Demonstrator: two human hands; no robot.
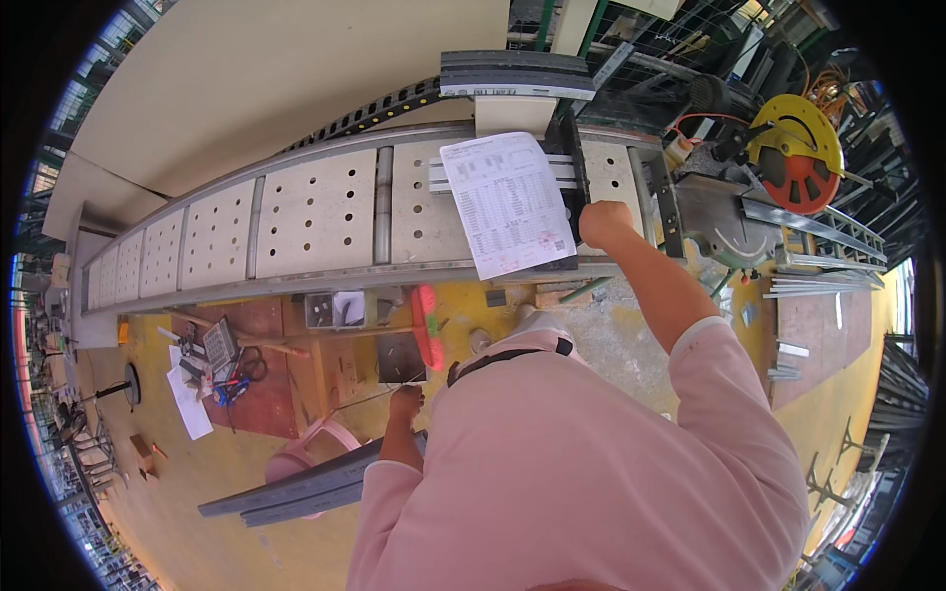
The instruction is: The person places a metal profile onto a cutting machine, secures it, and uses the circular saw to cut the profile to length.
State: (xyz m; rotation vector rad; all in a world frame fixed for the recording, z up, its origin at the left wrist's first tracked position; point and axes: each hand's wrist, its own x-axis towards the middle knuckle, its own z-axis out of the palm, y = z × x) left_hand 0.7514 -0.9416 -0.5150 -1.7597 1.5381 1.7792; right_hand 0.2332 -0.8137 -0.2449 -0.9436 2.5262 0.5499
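A long grey tabletop (315, 212) with many small round holes is seen stretching from the left side to the right. A white paper sheet (509, 202) with printed rows is laid on it, tilted a little, and its lower edge hangs over the near rim. Just beside the right edge of the paper, a dark upright stop bar (572, 158) is seen across the tabletop. The right hand (604, 223) is reached out over the tabletop and is closed into a fist right next to the foot of that bar; the fingers are curled under and hidden, so it cannot be told whether the bar is truly gripped or only pressed against. The paper is just to the left of this hand and is not held by it. The left hand (405, 401) is held low, down by the body, well apart from the tabletop. Its fingers are curled in, and a thin light rod (370, 399) seems to be pinched in them, though it is too small to be sure. Long grey metal strips (296, 488) are seen lying just under that hand, across a pink stool (305, 448). To the right, a chop saw with a yellow and red guard (798, 153) is set at the end of the tabletop, with silver rails beside it. On the yellow floor (227, 473) at the left, a calculator (219, 345) and small tools are scattered on a red board.
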